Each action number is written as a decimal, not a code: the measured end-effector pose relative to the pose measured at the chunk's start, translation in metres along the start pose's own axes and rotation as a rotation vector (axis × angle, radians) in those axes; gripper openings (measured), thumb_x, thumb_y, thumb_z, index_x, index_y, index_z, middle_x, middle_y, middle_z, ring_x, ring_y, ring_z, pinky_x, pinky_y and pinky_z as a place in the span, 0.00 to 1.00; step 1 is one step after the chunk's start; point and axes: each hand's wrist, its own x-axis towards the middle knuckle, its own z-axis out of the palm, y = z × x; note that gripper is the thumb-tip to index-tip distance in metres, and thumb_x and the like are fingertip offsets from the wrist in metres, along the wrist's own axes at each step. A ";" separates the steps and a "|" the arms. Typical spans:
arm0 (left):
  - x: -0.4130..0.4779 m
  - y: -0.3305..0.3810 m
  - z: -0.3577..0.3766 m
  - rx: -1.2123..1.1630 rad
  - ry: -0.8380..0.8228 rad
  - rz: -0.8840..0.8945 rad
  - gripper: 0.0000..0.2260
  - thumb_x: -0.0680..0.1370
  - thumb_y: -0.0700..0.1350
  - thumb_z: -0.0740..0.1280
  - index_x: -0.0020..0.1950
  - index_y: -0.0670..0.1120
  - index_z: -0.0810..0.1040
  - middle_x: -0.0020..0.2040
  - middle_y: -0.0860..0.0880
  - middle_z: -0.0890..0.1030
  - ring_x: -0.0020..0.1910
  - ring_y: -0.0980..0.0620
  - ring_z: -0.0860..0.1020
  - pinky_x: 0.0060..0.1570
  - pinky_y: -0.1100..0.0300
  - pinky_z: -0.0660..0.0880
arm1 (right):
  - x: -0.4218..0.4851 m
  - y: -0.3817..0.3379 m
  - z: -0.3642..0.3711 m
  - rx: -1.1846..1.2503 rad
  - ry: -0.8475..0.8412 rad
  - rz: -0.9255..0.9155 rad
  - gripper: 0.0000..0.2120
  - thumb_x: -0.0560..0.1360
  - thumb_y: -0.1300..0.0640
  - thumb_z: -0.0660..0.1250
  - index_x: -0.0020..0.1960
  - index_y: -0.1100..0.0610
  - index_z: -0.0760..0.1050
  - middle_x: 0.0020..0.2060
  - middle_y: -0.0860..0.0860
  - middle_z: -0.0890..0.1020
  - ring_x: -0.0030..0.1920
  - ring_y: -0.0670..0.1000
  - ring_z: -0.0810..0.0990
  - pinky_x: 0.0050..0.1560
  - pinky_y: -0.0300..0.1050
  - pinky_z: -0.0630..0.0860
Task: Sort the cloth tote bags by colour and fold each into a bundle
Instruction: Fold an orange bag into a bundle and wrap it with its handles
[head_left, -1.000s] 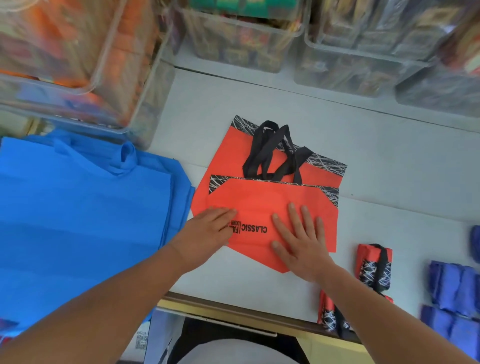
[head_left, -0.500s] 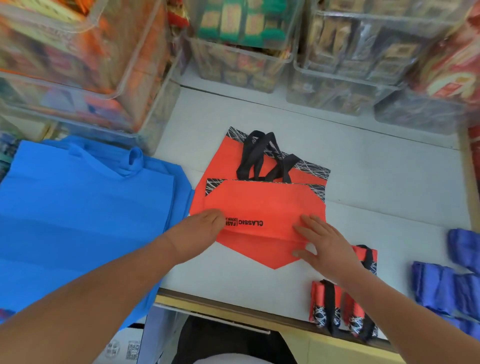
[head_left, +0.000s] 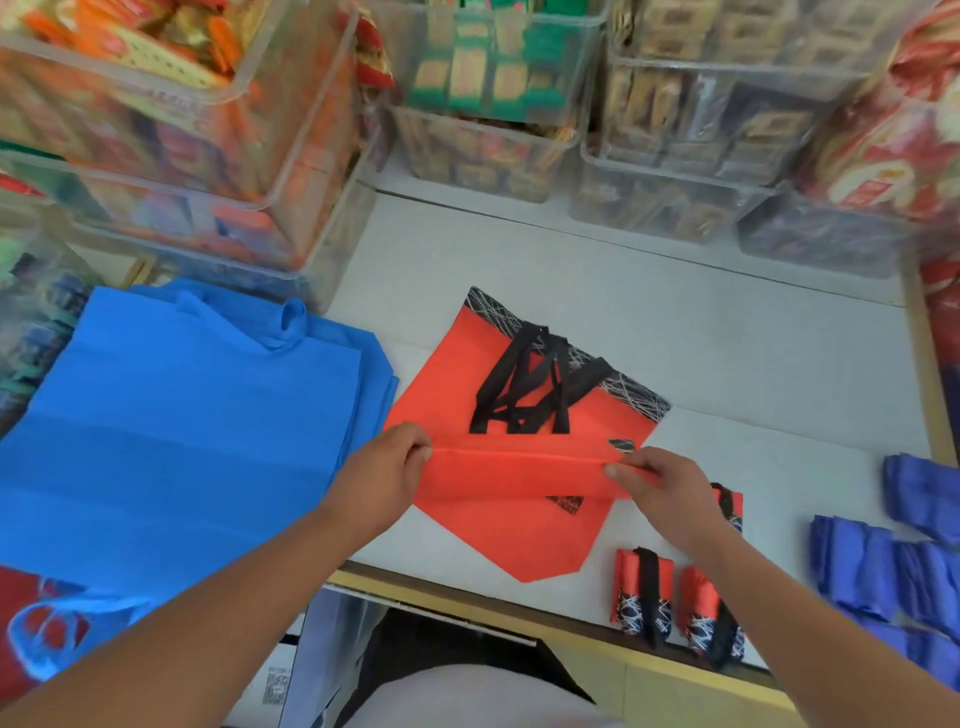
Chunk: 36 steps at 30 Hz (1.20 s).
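An orange tote bag (head_left: 457, 384) with black handles (head_left: 535, 389) lies flat on the white counter (head_left: 727, 353). Its top layer is rolled into a narrow orange band across the middle. My left hand (head_left: 382, 475) pinches the band's left end. My right hand (head_left: 662, 491) pinches the right end. A stack of flat blue tote bags (head_left: 171, 431) lies to the left. Folded orange bundles (head_left: 641, 597) with black straps sit at the front right. Folded purple-blue bundles (head_left: 883, 566) lie at the far right.
Clear plastic bins (head_left: 483, 104) full of packaged goods line the back and left of the counter. The counter's front edge (head_left: 467, 592) runs just below the bag. A red bag with blue handles (head_left: 36, 623) shows at the lower left.
Both hands went from pressing flat on the folded bag to pinching its ends. The printed flap has been rolled over into a narrow band. The view tilted back a little.
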 end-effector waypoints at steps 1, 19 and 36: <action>0.002 -0.003 0.005 0.020 0.006 -0.024 0.04 0.83 0.48 0.64 0.55 0.49 0.75 0.44 0.54 0.79 0.42 0.51 0.78 0.40 0.53 0.76 | 0.004 0.006 0.007 0.001 0.025 0.045 0.11 0.74 0.45 0.75 0.42 0.52 0.81 0.38 0.53 0.82 0.40 0.55 0.78 0.36 0.40 0.70; 0.039 0.017 0.074 0.641 -0.196 0.385 0.29 0.62 0.61 0.82 0.60 0.53 0.83 0.54 0.49 0.81 0.47 0.45 0.80 0.31 0.54 0.79 | 0.066 0.007 0.027 -0.398 0.256 -0.028 0.28 0.72 0.37 0.72 0.62 0.56 0.74 0.60 0.52 0.74 0.62 0.58 0.73 0.57 0.55 0.75; -0.022 0.006 0.008 0.751 -0.028 0.536 0.17 0.65 0.35 0.54 0.44 0.46 0.79 0.40 0.49 0.77 0.37 0.46 0.75 0.33 0.55 0.70 | 0.080 -0.010 -0.004 -0.296 -0.179 0.067 0.38 0.80 0.30 0.39 0.82 0.49 0.56 0.81 0.45 0.56 0.81 0.46 0.51 0.80 0.57 0.43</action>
